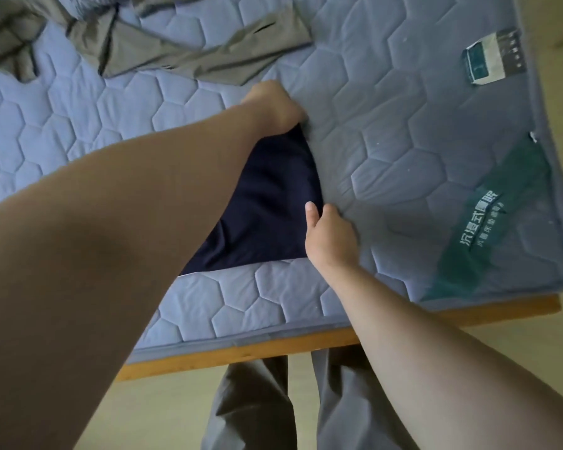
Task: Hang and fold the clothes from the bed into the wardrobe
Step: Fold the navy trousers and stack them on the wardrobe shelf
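Note:
A dark navy garment (267, 203) lies folded flat on the quilted blue mattress (403, 141), near the bed's front edge. My left hand (273, 105) grips its far right corner, fingers curled over the cloth. My right hand (329, 235) pinches its near right edge between thumb and fingers. My left forearm covers the garment's left part. A grey-olive garment (182, 50) lies spread and crumpled at the far side of the mattress, away from both hands.
The mattress sits on a wooden bed frame (234, 352) whose edge runs across the front. Green printed labels (488, 222) mark the mattress's right corner. Pale floor (163, 414) lies below, with my trouser legs standing against the bed.

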